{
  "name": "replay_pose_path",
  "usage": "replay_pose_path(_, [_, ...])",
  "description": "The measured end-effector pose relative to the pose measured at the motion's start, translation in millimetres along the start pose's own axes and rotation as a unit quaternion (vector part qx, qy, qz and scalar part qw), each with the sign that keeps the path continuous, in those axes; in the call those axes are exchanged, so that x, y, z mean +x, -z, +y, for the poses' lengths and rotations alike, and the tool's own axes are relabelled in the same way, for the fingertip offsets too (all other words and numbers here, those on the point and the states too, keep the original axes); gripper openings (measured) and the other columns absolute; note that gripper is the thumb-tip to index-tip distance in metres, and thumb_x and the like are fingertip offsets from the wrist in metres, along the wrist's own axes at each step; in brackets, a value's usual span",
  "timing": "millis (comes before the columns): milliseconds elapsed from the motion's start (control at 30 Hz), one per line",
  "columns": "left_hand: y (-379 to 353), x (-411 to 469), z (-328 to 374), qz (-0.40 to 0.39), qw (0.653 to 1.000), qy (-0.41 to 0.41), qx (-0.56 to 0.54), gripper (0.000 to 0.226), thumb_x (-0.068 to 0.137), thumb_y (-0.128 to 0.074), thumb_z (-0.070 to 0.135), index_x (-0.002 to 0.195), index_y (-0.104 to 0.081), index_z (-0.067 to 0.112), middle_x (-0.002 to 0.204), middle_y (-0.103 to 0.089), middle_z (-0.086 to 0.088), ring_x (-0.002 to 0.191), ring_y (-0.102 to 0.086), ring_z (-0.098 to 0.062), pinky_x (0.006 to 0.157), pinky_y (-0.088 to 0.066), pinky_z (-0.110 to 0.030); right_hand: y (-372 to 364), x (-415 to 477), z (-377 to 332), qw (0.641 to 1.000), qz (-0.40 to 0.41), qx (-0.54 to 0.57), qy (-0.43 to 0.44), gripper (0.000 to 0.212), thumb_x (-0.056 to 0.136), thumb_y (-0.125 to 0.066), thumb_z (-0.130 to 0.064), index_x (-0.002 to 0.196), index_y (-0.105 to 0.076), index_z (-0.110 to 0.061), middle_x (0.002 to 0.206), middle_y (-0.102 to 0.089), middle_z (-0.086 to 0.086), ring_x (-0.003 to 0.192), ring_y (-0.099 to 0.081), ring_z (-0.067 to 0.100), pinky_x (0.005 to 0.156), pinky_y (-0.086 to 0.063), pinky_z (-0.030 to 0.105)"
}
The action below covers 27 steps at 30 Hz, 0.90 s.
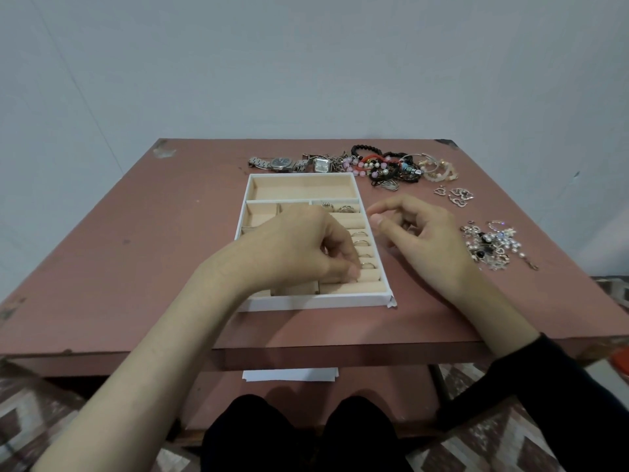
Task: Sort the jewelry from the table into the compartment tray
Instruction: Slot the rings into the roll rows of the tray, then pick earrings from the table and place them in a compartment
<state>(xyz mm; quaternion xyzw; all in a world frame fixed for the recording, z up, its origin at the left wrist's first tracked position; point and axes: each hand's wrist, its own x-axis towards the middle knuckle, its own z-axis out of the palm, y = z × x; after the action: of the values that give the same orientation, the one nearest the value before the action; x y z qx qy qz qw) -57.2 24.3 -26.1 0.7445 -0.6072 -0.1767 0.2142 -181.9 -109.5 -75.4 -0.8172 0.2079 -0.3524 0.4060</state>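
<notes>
Head view: the tray (pixel 316 303) sits mid-table (pixel 136 253). The left hand (pixel 296 247) lies over it, fingers curled down onto the ring rows, thumb tip just beside a ring (pixel 367 266); I cannot tell whether it pinches anything. The right hand (pixel 422 236) hovers just right of the tray, fingers loosely curled, thumb and forefinger apart. Watches (pixel 282 163) and bracelets (pixel 384 165) lie beyond the tray, earrings (pixel 490 245) to its right.

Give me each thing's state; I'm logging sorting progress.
Compartment tray: on table, long back compartment empty.
Rings: several seated in tray's right slots.
Left hand: over tray, fingers curled beside a ring; grip unclear.
Right hand: beside tray, loosely curled, nothing visible in it.
Watches: unsorted, behind tray.
Bracelets: heaped, unsorted.
Earrings: piled right, unsorted.
</notes>
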Motion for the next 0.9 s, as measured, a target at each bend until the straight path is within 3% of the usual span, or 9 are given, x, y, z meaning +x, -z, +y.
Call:
replay_pose_path(100, [2,11,2,0.029,0.999,-0.006,-0.028,0.011,0.081,-0.068,0.034,0.081,-0.073,0.024,0.078,-0.069,0.003,0.069,-0.054,-0.007,0.066,-0.044,-0.023,3,4,2,0.998,0.003,0.052,-0.023,0.005,0.083,-0.063,-0.025,0.085,-0.068,-0.026,0.056,-0.056,0.000,0.058,-0.052,0.016,0.061,-0.047,0.038])
replay_pose_path(233, [3,36,13,0.066,0.996,-0.031,-0.045,0.013,0.085,-0.064,0.030,0.076,-0.069,0.022,0.055,-0.053,0.013,0.050,-0.048,0.005,0.048,-0.033,-0.006,16,13,1,0.989,0.043,0.123,-0.073,0.012,0.088,-0.061,-0.011,0.086,-0.068,-0.021,0.058,-0.055,-0.005,0.056,-0.050,0.006,0.052,-0.041,0.017])
replay_pose_path(333, [0,61,25,0.085,0.994,-0.048,-0.047,0.010,0.085,-0.063,0.030,0.085,-0.070,0.023,0.060,-0.054,0.015,0.053,-0.050,0.009,0.048,-0.033,-0.003,39,24,3,0.983,0.097,0.124,-0.091,0.011,0.089,-0.060,-0.011,0.088,-0.068,-0.018,0.062,-0.056,0.000,0.054,-0.049,0.006,0.046,-0.038,0.012])
replay_pose_path(433, [-7,89,36,0.090,0.994,-0.055,-0.035,0.011,0.086,-0.062,0.028,0.092,-0.070,0.022,0.068,-0.057,0.016,0.063,-0.051,0.004,0.053,-0.034,-0.003,66,41,19,0.978,0.165,0.074,-0.105,0.011,0.088,-0.058,-0.010,0.087,-0.068,-0.015,0.060,-0.054,0.001,0.047,-0.046,0.001,0.046,-0.037,0.013])
replay_pose_path(567, [-19,125,44,0.088,0.994,-0.063,-0.012,0.016,0.085,-0.061,0.018,0.099,-0.069,0.020,0.076,-0.059,0.009,0.072,-0.055,-0.007,0.059,-0.039,-0.011,92,60,49,0.967,0.220,-0.039,-0.124,0.015,0.084,-0.059,-0.010,0.082,-0.068,-0.021,0.062,-0.057,-0.003,0.056,-0.050,0.003,0.062,-0.042,0.020])
replay_pose_path(667, [-28,148,47,0.080,0.995,-0.055,0.003,0.019,0.085,-0.061,0.014,0.102,-0.068,0.018,0.085,-0.061,0.003,0.080,-0.056,-0.011,0.070,-0.042,-0.020,98,64,66,0.959,0.217,-0.115,-0.142,0.016,0.082,-0.057,-0.009,0.087,-0.069,-0.019,0.065,-0.056,-0.007,0.062,-0.051,0.005,0.056,-0.038,0.009])
replay_pose_path(767, [-37,166,50,0.070,0.997,-0.044,0.000,0.018,0.083,-0.060,0.011,0.097,-0.069,0.016,0.094,-0.067,-0.003,0.089,-0.062,-0.018,0.080,-0.047,-0.025,99,64,71,0.952,0.187,-0.185,-0.158,0.019,0.080,-0.058,-0.008,0.084,-0.069,-0.023,0.066,-0.057,-0.008,0.069,-0.053,0.012,0.064,-0.037,0.022])
replay_pose_path(900, [-50,188,57,0.052,0.998,-0.045,0.012,0.020,0.080,-0.067,0.019,0.099,-0.070,0.013,0.102,-0.068,-0.009,0.096,-0.062,-0.023,0.082,-0.047,-0.028,102,65,74,0.946,0.199,-0.190,-0.170,0.023,0.079,-0.055,-0.005,0.084,-0.071,-0.020,0.072,-0.060,0.000,0.072,-0.054,0.016,0.067,-0.037,0.024])
